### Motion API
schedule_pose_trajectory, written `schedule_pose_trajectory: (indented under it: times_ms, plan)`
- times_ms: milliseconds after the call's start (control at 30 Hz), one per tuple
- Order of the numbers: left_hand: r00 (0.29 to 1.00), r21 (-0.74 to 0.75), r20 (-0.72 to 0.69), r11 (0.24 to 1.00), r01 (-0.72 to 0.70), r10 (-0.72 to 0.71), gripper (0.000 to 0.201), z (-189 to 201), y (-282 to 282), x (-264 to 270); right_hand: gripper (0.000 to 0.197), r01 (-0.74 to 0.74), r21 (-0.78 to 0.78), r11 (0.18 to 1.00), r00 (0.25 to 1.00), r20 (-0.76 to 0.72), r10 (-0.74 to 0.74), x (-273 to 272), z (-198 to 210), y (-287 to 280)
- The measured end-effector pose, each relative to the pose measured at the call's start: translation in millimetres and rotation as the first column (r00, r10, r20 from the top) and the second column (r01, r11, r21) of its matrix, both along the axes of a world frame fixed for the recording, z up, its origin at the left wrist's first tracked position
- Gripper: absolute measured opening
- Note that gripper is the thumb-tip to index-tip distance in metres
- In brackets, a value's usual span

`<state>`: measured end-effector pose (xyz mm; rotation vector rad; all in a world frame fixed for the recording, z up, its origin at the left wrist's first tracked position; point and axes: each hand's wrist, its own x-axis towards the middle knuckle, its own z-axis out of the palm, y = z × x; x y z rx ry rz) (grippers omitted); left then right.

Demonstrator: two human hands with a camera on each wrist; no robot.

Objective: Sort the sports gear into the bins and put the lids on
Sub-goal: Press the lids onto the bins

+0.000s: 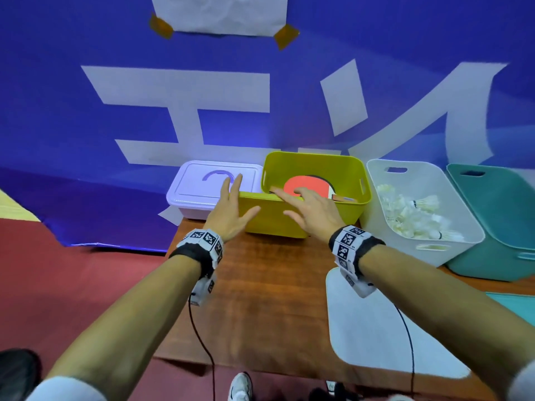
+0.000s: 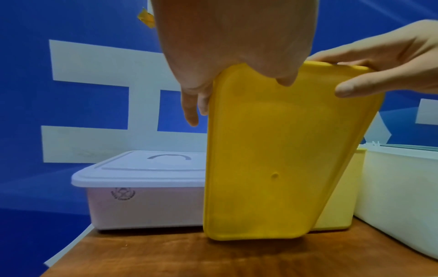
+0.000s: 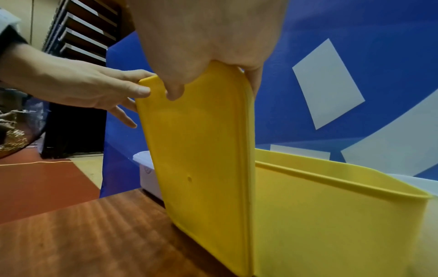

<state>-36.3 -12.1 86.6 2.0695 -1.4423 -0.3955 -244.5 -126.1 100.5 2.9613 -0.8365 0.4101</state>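
- Both hands are on the flat yellow plastic lid, which stands nearly upright on its lower edge on the brown wooden counter, leaning against the front wall of the open yellow plastic bin; the left hand pinches the lid's top left corner, thumb on the near face and fingers behind; the right hand takes the top edge the same way, thumb in front and fingers reaching over.
- Inside the bin lies a red-faced table-tennis paddle, low against the floor of the bin; nothing looks set to foul the lid.
- To do this step well, my read is: lift the lid clear of the rim first, then tip it flat over the opening; swinging it while the lower edge sits on the counter would likely shove the bin back.
- Line the rounded corners up with the bin's corners; seat the far edge, then press along the near rim.
- Neighbours are tight: the lavender plastic box with its closed lid is just beside on the left, the white bin of feather shuttlecocks on the right, the teal bin beyond that; keep elbows in.
- A white flat lid lies on the counter near the right forearm, not yet used.
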Motion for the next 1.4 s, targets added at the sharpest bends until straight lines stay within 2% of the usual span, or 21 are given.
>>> schedule_pose_trajectory:
  times_ms: [233, 400, 533, 667, 800, 900, 1033, 1133, 1267, 1333, 1400]
  plan:
    - [0.988, 0.019, 0.118, 0.994, 0.103, -0.105, 0.098, 5.8, -35.4, 28.6, 0.047, 0.184, 0.001, 0.983, 0.983, 0.002, -0.184, 26.1, 25.2, -52.5]
    - [0.977, 0.047, 0.144, 0.988, 0.149, -0.154, 0.096, 10.2, -64.9, 43.7, 0.045, 0.302, 0.203, 0.931, 0.928, 0.159, -0.336, 23.6, 33.5, -84.8]
    - [0.952, 0.063, 0.207, 0.974, 0.216, -0.225, 0.093, 5.4, -87.8, 40.7, 0.042, 0.387, 0.342, 0.857, 0.875, 0.158, -0.458, 17.2, 26.0, -102.9]
    - [0.917, 0.168, 0.248, 0.946, 0.276, -0.312, 0.097, -11.7, -97.6, 19.5, 0.042, 0.469, 0.426, 0.773, 0.815, 0.128, -0.565, -2.9, 15.4, -119.9]
    - [0.848, 0.360, 0.312, 0.879, 0.312, -0.428, 0.112, -25.7, -102.9, -17.3, 0.043, 0.530, 0.474, 0.703, 0.742, 0.142, -0.656, -21.3, 12.1, -138.2]
    - [0.791, 0.473, 0.355, 0.826, 0.307, -0.498, 0.120, -38.7, -108.5, -52.5, 0.043, 0.527, 0.511, 0.679, 0.723, 0.150, -0.674, -36.4, 5.8, -147.8]
    - [0.760, 0.512, 0.456, 0.835, 0.202, -0.463, 0.115, -42.0, -116.5, -78.1, 0.044, 0.512, 0.530, 0.676, 0.728, 0.151, -0.669, -56.3, -1.3, -158.8]
    - [0.781, 0.514, 0.446, 0.840, 0.175, -0.436, 0.111, -39.0, -122.9, -78.6, 0.046, 0.544, 0.529, 0.651, 0.713, 0.117, -0.691, -70.0, -6.9, -164.6]
    - [0.849, 0.553, 0.376, 0.825, 0.115, -0.370, 0.098, -36.7, -131.3, -73.0, 0.050, 0.649, 0.459, 0.607, 0.718, -0.105, -0.688, -87.1, -17.3, -171.3]
    - [0.868, 0.576, 0.346, 0.811, 0.103, -0.355, 0.089, -34.1, -137.4, -70.9, 0.048, 0.663, 0.390, 0.639, 0.735, -0.178, -0.655, -93.5, -26.0, -169.8]
    - [0.868, 0.600, 0.318, 0.790, 0.128, -0.382, 0.082, -29.2, -144.2, -68.8, 0.052, 0.619, 0.301, 0.726, 0.785, -0.208, -0.583, -96.9, -33.7, -166.8]
